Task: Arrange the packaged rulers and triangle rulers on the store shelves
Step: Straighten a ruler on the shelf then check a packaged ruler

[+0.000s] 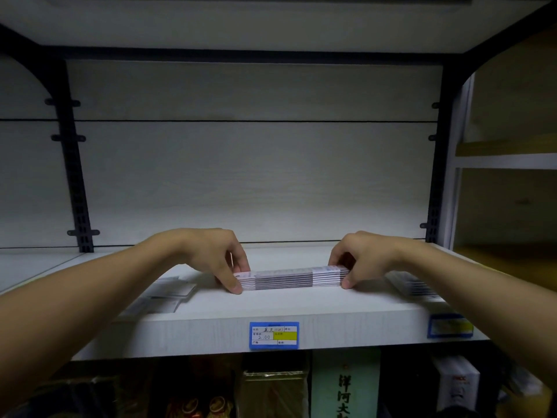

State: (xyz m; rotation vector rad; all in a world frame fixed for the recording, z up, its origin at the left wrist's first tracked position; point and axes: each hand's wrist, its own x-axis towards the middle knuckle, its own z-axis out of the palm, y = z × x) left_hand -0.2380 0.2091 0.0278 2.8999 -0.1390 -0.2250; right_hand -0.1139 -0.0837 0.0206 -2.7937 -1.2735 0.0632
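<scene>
Where the white shelf (211, 321) runs level, mid-board: a stack of packaged rulers (291, 279), lying flat and lengthwise left to right. Left hand (217, 260) at its left end, fingers (233, 285) clamped round the end; right hand (361, 260) likewise at the right end, pinching. More clear-packed rulers flat to the left (168, 294) and right (416, 286). Blue price tag (274, 335) on the near edge.
</scene>
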